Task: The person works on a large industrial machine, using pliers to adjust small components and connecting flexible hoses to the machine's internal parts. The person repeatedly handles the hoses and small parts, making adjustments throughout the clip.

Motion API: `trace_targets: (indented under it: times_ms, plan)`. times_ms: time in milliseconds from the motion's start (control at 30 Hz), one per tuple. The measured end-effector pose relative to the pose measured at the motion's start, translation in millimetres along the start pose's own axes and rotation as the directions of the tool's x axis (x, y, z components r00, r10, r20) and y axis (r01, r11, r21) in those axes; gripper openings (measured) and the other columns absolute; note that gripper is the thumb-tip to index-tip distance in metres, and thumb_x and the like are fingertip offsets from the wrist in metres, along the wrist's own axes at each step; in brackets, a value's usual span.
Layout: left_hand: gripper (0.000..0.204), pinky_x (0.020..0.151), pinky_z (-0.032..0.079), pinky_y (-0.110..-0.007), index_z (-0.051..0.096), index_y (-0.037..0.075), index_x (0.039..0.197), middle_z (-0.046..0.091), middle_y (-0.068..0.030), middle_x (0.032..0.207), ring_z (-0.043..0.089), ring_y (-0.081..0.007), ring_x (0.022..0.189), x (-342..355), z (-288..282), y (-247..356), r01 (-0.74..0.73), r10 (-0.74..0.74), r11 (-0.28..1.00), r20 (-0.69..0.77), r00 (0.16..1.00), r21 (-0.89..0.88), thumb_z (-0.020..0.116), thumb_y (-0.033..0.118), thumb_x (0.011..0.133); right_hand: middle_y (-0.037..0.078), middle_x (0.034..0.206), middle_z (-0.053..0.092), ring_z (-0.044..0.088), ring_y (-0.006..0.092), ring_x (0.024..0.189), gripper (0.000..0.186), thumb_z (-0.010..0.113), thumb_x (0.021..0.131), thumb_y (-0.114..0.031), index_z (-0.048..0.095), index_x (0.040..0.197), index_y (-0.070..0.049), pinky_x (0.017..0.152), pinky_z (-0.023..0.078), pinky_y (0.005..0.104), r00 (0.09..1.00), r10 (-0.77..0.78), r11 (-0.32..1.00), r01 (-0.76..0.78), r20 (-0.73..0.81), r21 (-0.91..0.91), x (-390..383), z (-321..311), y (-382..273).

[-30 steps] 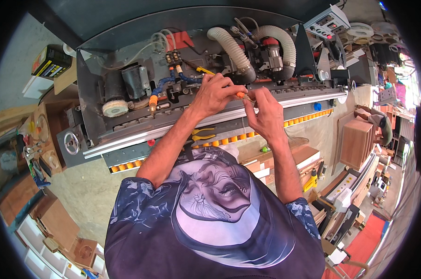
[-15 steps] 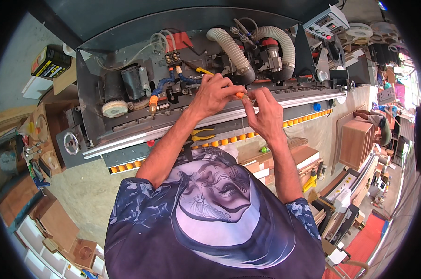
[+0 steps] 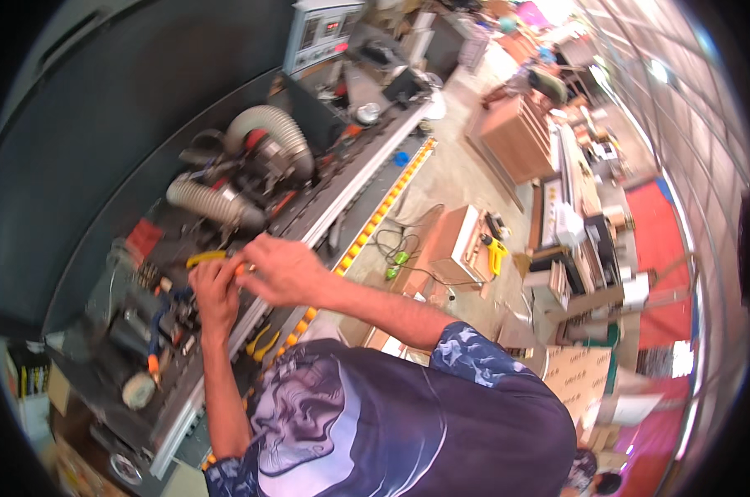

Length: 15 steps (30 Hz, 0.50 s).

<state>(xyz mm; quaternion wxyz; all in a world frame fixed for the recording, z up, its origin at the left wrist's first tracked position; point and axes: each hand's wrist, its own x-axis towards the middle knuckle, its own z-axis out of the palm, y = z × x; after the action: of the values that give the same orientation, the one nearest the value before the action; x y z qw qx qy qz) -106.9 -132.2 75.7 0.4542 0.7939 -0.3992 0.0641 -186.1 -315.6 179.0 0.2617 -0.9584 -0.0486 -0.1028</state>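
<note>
Over the machine's long rail (image 3: 333, 215), my two hands meet with a small orange piece (image 3: 241, 269) between their fingertips. My left hand (image 3: 216, 290) is closed with its fingers pinched against the piece. From the other side, my right hand (image 3: 284, 272) reaches across with thumb and fingertips pressed together at it. The fingers hide most of the piece, so its exact kind does not show. Just behind my left hand lies a yellow-handled tool (image 3: 205, 258). Below my hands, yellow-handled pliers (image 3: 263, 342) lie on the machine's front ledge.
Two ribbed hoses (image 3: 213, 203) and motors stand behind my hands. Orange rollers (image 3: 354, 248) line the machine's front edge. A control box (image 3: 321, 37) sits at the far end. On the floor are a wooden cabinet (image 3: 516, 137) and a yellow tool (image 3: 495, 255). Someone bends near the cabinet.
My view has swung to the right and tilted, so the machine now runs diagonally at the left. Both hands stay together at the orange piece.
</note>
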Motion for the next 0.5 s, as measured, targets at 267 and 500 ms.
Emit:
trace_targets:
  times_ms: [267,500]
  plan:
    - [0.036,0.100,0.039,-0.044,0.075,0.013,0.128,0.065,-0.0059,0.102,0.062,-0.0284,0.105,4,1,13,-0.017,0.017,1.000,0.004,1.000,-0.004,0.073,0.008,0.093,0.012,0.088,0.060,0.067,0.0309,0.079,0.023,0.070,0.098,-0.022,0.061,0.091,-0.002,0.065,0.058,0.0423,0.978,-0.206,0.968,0.203,-0.008,-0.148,-8,5,14]
    - [0.021,0.098,0.040,-0.045,0.071,0.007,0.120,0.069,-0.0095,0.109,0.062,-0.0327,0.108,2,2,7,-0.043,0.043,0.999,0.023,0.999,0.011,0.066,0.009,0.100,0.020,0.082,0.073,0.074,0.0443,0.074,0.033,0.056,0.107,-0.031,0.073,0.096,-0.005,0.064,0.059,0.0549,0.985,0.148,0.988,-0.150,0.089,0.021,-8,17,6]
